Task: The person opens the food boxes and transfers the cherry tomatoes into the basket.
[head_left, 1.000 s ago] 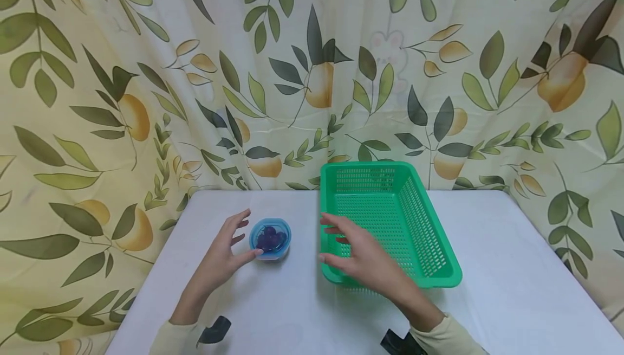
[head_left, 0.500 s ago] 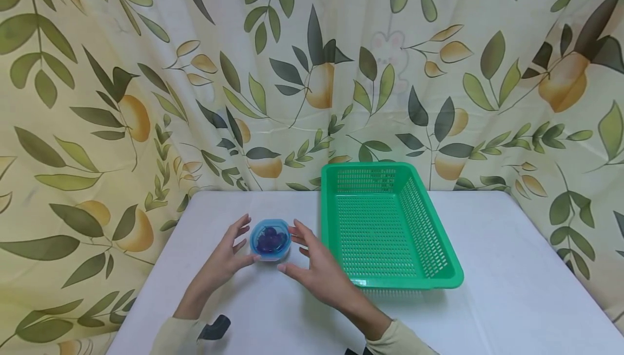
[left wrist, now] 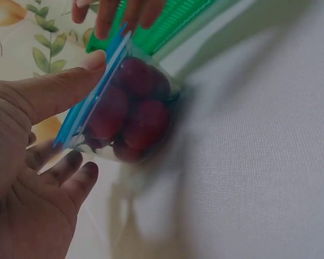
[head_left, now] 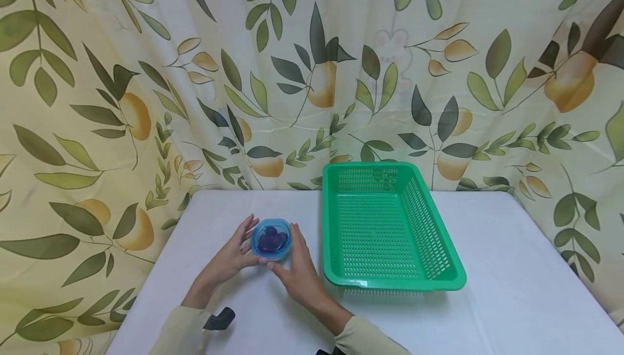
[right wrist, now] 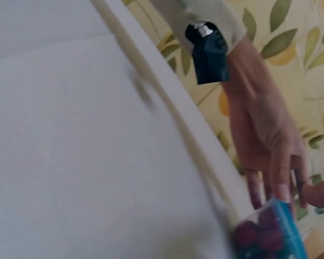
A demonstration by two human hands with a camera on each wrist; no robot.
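Observation:
A small clear plastic tub with a blue lid (head_left: 271, 240) stands on the white table, left of its middle. Through its wall show several dark red round fruits (left wrist: 146, 124). My left hand (head_left: 231, 262) holds the tub from the left, thumb on the edge of the blue lid (left wrist: 92, 93) and fingers round the far side. From the right, my right hand (head_left: 301, 276) grips it, fingers along its side and thumb at the near edge. The two thumbs nearly meet at the front of the lid. In the right wrist view the tub (right wrist: 262, 237) is partly cut off.
To the right of the tub stands a green perforated plastic basket (head_left: 375, 230) with nothing in it. The white tabletop (head_left: 507, 268) reaches back to a curtain (head_left: 302, 73) printed with leaves and fruit. Dark wrist devices (head_left: 219, 318) sit at the sleeves.
My right hand has come left from over the basket's edge to the tub's right side and taken hold. My left hand has closed in slightly on the tub.

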